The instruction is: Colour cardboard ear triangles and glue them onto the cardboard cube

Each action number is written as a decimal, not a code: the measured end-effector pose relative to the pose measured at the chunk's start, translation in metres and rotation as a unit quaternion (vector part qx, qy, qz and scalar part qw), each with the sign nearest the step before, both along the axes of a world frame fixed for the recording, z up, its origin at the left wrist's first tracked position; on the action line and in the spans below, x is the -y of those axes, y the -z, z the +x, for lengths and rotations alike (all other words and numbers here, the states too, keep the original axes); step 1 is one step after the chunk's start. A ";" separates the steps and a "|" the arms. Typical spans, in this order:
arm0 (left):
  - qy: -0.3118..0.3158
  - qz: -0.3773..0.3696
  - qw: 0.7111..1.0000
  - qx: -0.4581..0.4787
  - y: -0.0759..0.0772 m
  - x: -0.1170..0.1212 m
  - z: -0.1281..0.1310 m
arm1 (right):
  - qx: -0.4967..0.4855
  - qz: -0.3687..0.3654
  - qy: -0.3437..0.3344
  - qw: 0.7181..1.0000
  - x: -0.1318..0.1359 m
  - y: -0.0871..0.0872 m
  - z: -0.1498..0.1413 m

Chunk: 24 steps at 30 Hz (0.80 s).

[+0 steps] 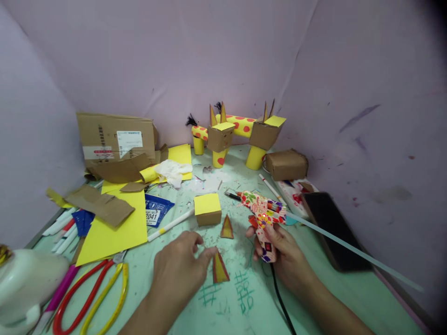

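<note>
My right hand is wrapped round a flower-patterned hot glue gun, its nozzle pointing left. A long clear glue stick sticks out of the gun's back. My left hand hovers low over the table, thumb and forefinger apart. The thumb tip is beside the top of a yellow paper triangle with brown edges; whether it touches, I cannot tell. A second such triangle lies just beyond. Behind it rests a small cardboard box with a yellow top.
Two spotted paper animals stand at the back. On the left are cardboard pieces, yellow paper, scissors and a white pot. A phone and a brown box are right. A black cord trails forward.
</note>
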<state>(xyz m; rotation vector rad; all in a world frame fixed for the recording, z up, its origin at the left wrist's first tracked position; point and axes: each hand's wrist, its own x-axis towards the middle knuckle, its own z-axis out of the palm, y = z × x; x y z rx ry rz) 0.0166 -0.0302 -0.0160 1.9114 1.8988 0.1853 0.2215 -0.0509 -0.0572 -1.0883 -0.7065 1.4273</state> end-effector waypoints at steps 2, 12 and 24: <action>-0.035 0.032 0.998 0.046 -0.001 -0.008 -0.009 | 0.001 0.006 0.000 1.000 0.000 0.001 -0.001; -0.078 0.098 0.986 0.108 0.009 -0.023 -0.024 | 0.055 0.011 0.005 0.998 0.000 -0.003 0.003; -0.056 0.137 0.971 0.186 0.018 -0.035 -0.023 | 0.084 0.030 -0.021 0.996 0.003 -0.001 0.005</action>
